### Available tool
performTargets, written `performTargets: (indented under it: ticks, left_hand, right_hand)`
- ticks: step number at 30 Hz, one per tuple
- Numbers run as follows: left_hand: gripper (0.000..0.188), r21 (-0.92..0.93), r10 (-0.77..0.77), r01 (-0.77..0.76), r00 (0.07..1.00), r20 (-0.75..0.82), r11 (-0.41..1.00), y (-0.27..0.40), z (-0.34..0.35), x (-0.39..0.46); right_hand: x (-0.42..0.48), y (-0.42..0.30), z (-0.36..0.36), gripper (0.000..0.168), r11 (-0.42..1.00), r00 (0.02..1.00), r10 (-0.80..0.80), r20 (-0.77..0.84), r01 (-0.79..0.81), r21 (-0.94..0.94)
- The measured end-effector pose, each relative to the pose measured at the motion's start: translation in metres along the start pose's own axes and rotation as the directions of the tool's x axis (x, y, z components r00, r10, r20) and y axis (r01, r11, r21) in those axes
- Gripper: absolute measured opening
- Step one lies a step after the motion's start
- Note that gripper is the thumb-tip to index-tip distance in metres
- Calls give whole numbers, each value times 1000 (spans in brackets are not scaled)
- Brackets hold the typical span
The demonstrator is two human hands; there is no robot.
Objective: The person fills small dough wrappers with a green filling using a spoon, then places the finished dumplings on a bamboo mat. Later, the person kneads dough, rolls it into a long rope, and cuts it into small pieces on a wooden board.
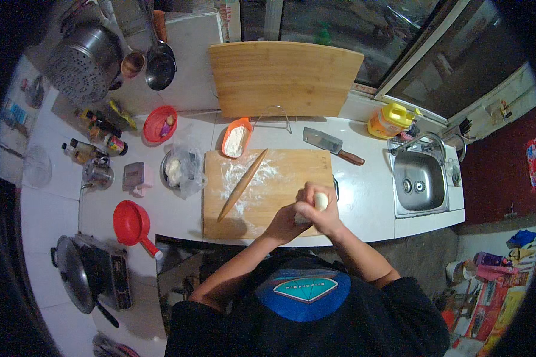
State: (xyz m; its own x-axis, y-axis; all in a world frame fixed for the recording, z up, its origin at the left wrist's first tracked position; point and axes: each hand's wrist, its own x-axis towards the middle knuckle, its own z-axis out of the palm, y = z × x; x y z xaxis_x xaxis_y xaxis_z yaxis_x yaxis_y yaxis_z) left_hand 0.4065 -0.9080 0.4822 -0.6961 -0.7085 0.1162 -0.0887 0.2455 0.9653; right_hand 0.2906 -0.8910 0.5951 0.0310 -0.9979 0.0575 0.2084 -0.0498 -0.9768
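A pale piece of dough [321, 201] pokes out of the top of my right hand [324, 214], whose fingers are wrapped around it. My left hand [292, 219] presses against the right from the left side, and a lower part of the dough seems to lie between the palms. Both hands are over the right front of a wooden board [290, 165] dusted with flour. To their left, a tapered wooden rolling pin [242, 186] lies slantwise on the board. An orange scoop [236, 138] of flour sits at the board's back edge.
A cleaver [332, 145] lies behind the board's right corner, near a yellow jug [387, 121] and the sink [420, 180]. Left stand a bowl of dough with a plastic bag [190, 172], a red basket [160, 125] and a red ladle [131, 223]. A large board [286, 78] leans behind.
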Motion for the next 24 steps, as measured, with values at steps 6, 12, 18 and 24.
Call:
performTargets:
  ticks: [6, 12, 18, 24]
  left_hand:
    - [51, 28, 298, -305, 945, 135, 952, 29, -29, 30]
    - [31, 98, 260, -261, 965, 19, 960, 32, -1, 8]
    - [31, -734, -81, -58, 985, -153, 677, -37, 55, -19]
    - [31, 161, 342, -315, 922, -184, 935, 67, 35, 13]
  right_hand:
    - [-4, -9, -3, 32, 848, 939, -103, 327, 255, -466]
    - [-23, -41, -4, 23, 846, 904, -225, 365, 367, -388]
    - [-36, -39, 0, 31, 881, 862, -357, 360, 439, -177]
    - [-34, -40, -19, 40, 982, 929, -169, 330, 189, -27]
